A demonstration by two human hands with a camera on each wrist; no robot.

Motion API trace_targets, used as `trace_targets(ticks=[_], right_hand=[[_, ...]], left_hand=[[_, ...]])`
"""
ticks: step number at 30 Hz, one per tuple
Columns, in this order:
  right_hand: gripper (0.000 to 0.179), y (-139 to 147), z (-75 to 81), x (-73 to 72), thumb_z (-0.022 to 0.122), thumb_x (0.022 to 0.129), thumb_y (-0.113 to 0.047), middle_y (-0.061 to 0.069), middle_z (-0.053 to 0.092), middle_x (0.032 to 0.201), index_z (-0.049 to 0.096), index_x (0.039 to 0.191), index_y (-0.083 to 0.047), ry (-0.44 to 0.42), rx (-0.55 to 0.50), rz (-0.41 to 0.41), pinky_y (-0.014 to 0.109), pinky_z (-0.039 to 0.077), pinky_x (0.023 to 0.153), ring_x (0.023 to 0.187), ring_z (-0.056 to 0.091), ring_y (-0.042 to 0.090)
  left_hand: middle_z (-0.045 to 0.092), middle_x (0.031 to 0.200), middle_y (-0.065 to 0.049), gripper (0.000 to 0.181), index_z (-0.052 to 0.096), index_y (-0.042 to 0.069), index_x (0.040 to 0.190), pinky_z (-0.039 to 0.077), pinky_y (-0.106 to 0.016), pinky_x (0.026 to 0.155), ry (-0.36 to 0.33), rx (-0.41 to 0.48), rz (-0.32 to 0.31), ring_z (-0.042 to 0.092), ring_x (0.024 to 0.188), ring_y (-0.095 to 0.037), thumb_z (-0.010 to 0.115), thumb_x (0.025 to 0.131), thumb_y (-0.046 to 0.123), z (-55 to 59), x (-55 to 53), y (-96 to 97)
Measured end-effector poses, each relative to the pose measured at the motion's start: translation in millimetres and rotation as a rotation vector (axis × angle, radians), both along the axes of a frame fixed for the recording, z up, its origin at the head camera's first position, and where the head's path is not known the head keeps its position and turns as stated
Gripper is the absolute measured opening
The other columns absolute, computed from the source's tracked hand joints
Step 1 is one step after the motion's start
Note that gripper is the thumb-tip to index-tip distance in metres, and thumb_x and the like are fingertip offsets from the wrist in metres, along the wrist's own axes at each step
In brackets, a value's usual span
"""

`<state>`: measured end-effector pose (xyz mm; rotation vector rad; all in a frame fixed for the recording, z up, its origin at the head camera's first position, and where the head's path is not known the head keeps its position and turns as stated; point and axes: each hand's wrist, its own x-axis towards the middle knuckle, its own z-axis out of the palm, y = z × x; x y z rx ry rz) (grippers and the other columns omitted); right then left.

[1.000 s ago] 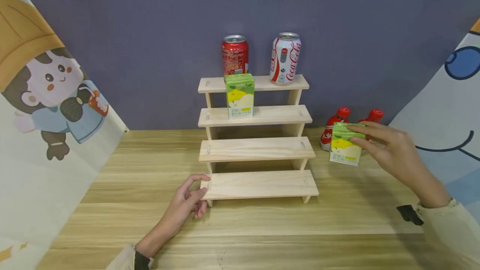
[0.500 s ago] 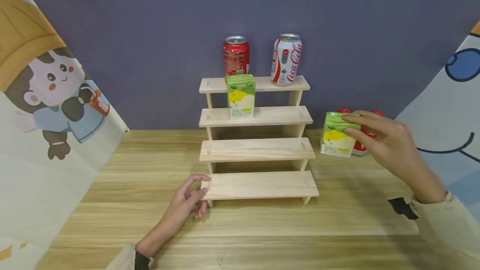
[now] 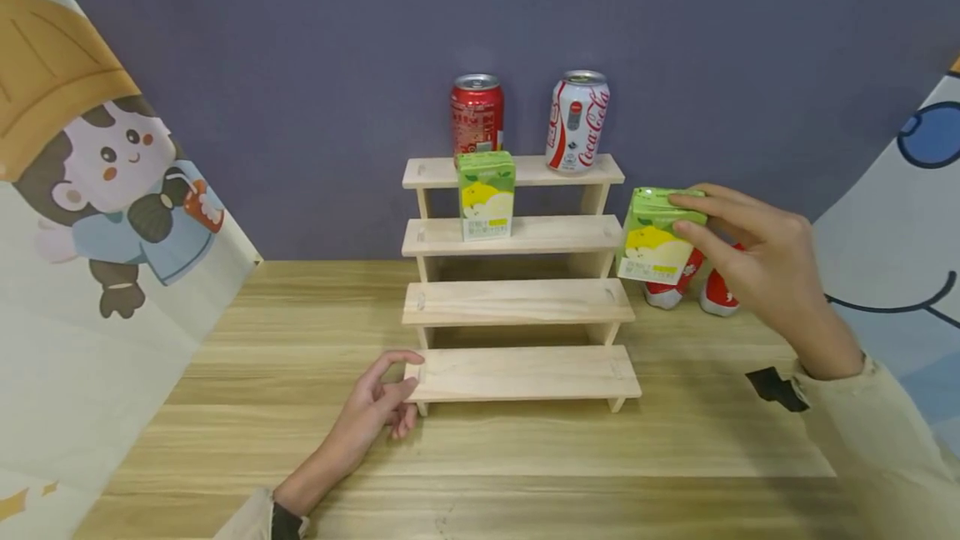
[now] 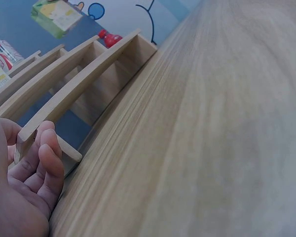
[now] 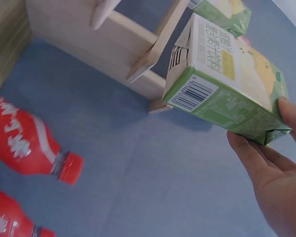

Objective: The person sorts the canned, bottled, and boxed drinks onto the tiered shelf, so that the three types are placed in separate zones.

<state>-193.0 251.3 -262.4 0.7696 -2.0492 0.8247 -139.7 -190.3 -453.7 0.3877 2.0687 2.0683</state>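
Observation:
My right hand grips a green and yellow juice box by its top end, thumb in front. The carton hangs in the air beside the right end of the third step of a pale wooden stepped display rack. In the right wrist view, its barcode side shows. My left hand pinches the front left corner of the rack's lowest step, seen close up in the left wrist view. A matching juice box stands upright on the third step, left of its middle.
On the top step stand a red can and a white Coca-Cola can. Two red bottles stand right of the rack, partly hidden in the head view by the carried carton and hand. A dark blue wall rises behind.
My right hand has carried the juice box up and to the left, from in front of the red bottles to beside the third step. The left hand keeps its hold on the rack.

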Motion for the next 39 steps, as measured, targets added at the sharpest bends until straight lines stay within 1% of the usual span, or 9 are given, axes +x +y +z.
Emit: trace_targets(ticks=[5,12,17,20,24,27,30,34,39], right_hand=[[0.047,-15,5.2,-6.0,0.075,0.071,0.024,0.015,0.07,0.117,0.074,0.112,0.001,-0.037,-0.071,0.099,0.017,0.05,0.092,0.115,0.063,0.015],[0.042,-33,12.4,-23.4,0.072,0.075,0.023,0.013,0.07,0.118,0.074,0.111,0.001,-0.023,-0.105,0.165,0.021,0.053,0.091,0.105,0.067,0.013],[0.036,-45,16.9,-39.5,0.071,0.081,0.017,0.013,0.069,0.12,0.073,0.114,0.001,-0.042,-0.127,0.199,0.022,0.053,0.091,0.103,0.068,0.011],[0.034,-57,21.3,-42.1,0.069,0.083,0.017,0.017,0.068,0.12,0.072,0.114,0.005,-0.059,-0.152,0.221,0.022,0.054,0.09,0.101,0.068,0.01],[0.032,-69,23.9,-45.3,0.067,0.083,0.02,0.023,0.067,0.118,0.071,0.113,0.007,-0.092,-0.207,0.254,0.021,0.054,0.088,0.098,0.068,0.01],[0.031,-72,21.5,-52.6,0.065,0.086,0.018,0.023,0.067,0.118,0.071,0.114,0.007,-0.11,-0.223,0.277,0.021,0.055,0.087,0.097,0.068,0.01],[0.03,-72,16.1,-61.8,0.065,0.087,0.016,0.022,0.067,0.12,0.071,0.115,0.006,-0.124,-0.245,0.289,0.022,0.055,0.087,0.097,0.069,0.011],[0.03,-68,5.5,-74.9,0.065,0.088,0.015,0.02,0.066,0.122,0.071,0.115,0.005,-0.128,-0.268,0.267,0.021,0.055,0.087,0.098,0.069,0.01],[0.029,-69,-4.2,-86.9,0.067,0.088,0.012,0.017,0.066,0.123,0.072,0.115,0.004,-0.125,-0.26,0.219,0.02,0.055,0.086,0.1,0.068,0.009]], left_hand=[[0.062,0.062,-0.005,0.036,0.043,0.009,0.139,0.045,-0.02,0.047,-0.004,0.0,0.004,0.055,0.052,-0.011,0.051,0.105,0.02,-0.6,1.0,-0.3],[0.062,0.062,-0.005,0.036,0.044,0.011,0.138,0.045,-0.02,0.047,-0.022,0.006,0.009,0.054,0.052,-0.012,0.052,0.105,0.02,-1.4,0.5,0.8],[0.062,0.062,-0.005,0.036,0.044,0.008,0.137,0.045,-0.02,0.046,-0.002,0.005,0.018,0.054,0.051,-0.012,0.053,0.104,0.019,-2.0,-1.4,0.2],[0.061,0.062,-0.005,0.036,0.043,0.006,0.137,0.045,-0.02,0.046,0.02,0.005,0.012,0.054,0.051,-0.011,0.052,0.104,0.018,-1.4,-3.0,-0.6],[0.061,0.063,-0.005,0.036,0.043,0.006,0.138,0.046,-0.02,0.046,0.024,0.005,0.003,0.055,0.051,-0.011,0.052,0.105,0.018,-1.4,-3.2,-0.8],[0.062,0.063,-0.005,0.036,0.043,0.006,0.137,0.045,-0.02,0.046,0.02,0.009,0.002,0.055,0.051,-0.011,0.052,0.104,0.018,-1.5,-2.3,0.2],[0.062,0.063,-0.005,0.037,0.043,0.004,0.138,0.045,-0.02,0.045,0.036,0.014,-0.01,0.055,0.051,-0.011,0.052,0.104,0.016,-1.7,-2.5,0.8],[0.062,0.063,-0.005,0.036,0.042,0.003,0.138,0.045,-0.021,0.045,0.061,0.014,-0.027,0.054,0.051,-0.01,0.05,0.105,0.016,-2.2,-3.5,0.8],[0.062,0.063,-0.006,0.035,0.043,0.006,0.137,0.045,-0.02,0.045,0.048,0.006,-0.018,0.054,0.051,-0.011,0.051,0.105,0.017,-1.0,-2.5,0.6]])
